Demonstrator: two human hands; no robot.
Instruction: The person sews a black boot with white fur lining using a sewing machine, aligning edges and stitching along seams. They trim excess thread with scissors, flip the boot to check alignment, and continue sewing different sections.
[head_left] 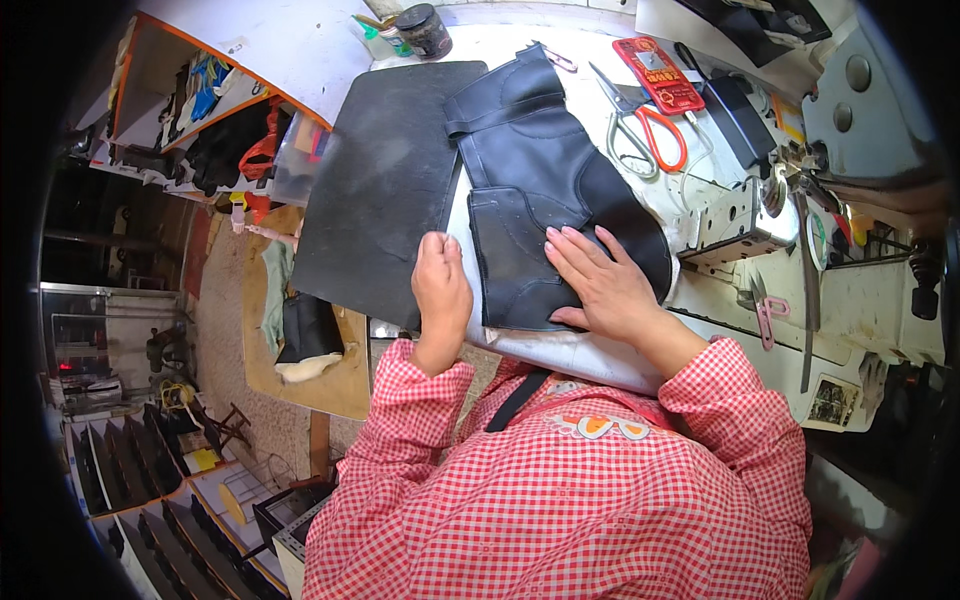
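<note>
A black stitched leather piece [545, 170] lies on the white sewing table [590, 350]. My right hand [600, 283] lies flat on its lower part, fingers spread and pressing it down. My left hand [441, 290] rests with curled fingers at the piece's left edge, where it meets a large dark rubber mat [380, 180]. Neither hand grips anything. Red checked sleeves cover both forearms.
Orange-handled scissors [645, 125] and a red flat packet [658, 73] lie beyond the leather. A sewing machine [850, 200] stands to the right. A dark jar [424, 30] sits at the table's far edge. Shelves with clutter [210, 120] are at left, floor and racks below.
</note>
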